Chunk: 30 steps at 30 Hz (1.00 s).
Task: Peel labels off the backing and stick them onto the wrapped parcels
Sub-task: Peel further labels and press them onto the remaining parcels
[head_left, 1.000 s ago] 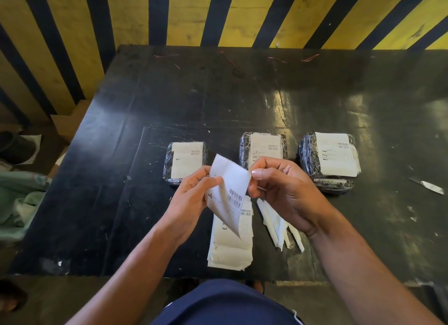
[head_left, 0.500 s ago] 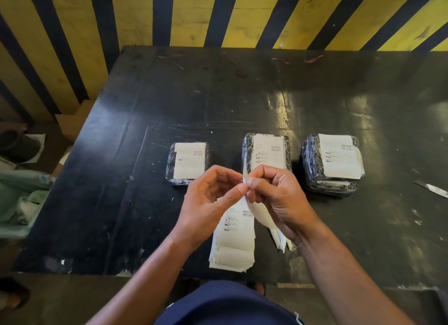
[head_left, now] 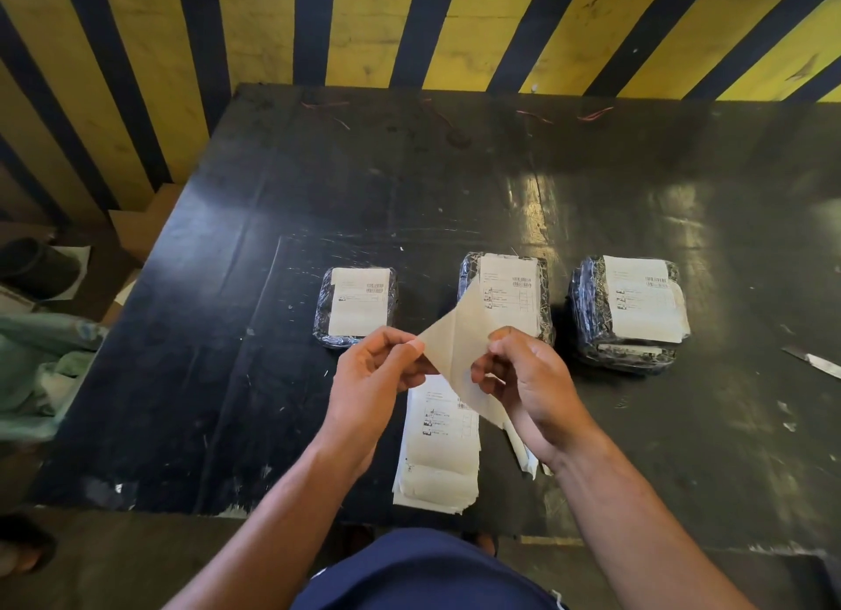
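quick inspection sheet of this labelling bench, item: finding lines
surface: scuffed black table, glossy at right.
job's things: three black plastic-wrapped parcels in a row, left parcel, middle parcel, right parcel, each with a white label on top; stack of white label sheets at the near edge; one pale sheet held above it.
clutter: loose white backing strips; a knife-like blade; white scraps.
grippers: left hand and right hand each pinch the sheet.
cables: thin reddish wire bits at the far edge.
surroundings: yellow-and-black striped wall; cardboard at left.
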Each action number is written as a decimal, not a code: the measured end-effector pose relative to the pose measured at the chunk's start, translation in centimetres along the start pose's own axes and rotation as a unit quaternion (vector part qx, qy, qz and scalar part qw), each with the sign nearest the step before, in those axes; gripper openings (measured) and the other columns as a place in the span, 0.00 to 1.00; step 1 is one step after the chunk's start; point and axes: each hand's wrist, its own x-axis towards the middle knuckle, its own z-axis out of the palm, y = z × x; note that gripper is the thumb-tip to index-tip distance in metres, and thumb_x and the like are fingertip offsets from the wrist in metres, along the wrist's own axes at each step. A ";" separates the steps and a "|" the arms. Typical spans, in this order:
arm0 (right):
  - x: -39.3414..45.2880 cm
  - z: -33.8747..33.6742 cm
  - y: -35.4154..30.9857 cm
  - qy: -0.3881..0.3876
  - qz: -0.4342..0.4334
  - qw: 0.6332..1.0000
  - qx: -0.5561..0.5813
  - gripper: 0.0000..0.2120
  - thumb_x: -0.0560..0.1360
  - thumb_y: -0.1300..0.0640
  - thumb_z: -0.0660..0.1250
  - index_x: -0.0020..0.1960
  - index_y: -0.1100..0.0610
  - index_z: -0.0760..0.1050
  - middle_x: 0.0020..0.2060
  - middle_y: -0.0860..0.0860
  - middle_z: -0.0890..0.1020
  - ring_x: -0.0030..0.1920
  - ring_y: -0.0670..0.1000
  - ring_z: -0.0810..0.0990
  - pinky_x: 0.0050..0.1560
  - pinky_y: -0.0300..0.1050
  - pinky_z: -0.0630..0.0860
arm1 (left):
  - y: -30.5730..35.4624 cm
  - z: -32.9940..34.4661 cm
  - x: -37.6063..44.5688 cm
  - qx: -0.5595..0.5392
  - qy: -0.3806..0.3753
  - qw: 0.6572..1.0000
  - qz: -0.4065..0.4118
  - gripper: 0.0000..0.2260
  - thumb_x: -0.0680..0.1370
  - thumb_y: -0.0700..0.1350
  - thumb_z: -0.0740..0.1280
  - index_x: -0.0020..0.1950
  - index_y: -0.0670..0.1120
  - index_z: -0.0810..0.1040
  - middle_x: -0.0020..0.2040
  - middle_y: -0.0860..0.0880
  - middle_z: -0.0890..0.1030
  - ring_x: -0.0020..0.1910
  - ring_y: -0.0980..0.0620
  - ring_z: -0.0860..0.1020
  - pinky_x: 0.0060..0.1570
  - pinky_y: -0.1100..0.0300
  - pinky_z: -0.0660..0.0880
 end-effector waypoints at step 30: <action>1.5 -16.2 3.2 0.261 -0.079 0.916 -0.295 0.09 0.81 0.62 0.64 0.42 0.57 0.73 0.36 0.53 0.80 0.34 0.44 0.78 0.35 0.37 0.73 | -3.2 -6.5 3.5 -0.110 0.193 0.969 -0.108 0.07 0.86 0.42 0.63 0.50 0.46 0.79 0.52 0.46 0.85 0.54 0.47 0.84 0.53 0.55 0.79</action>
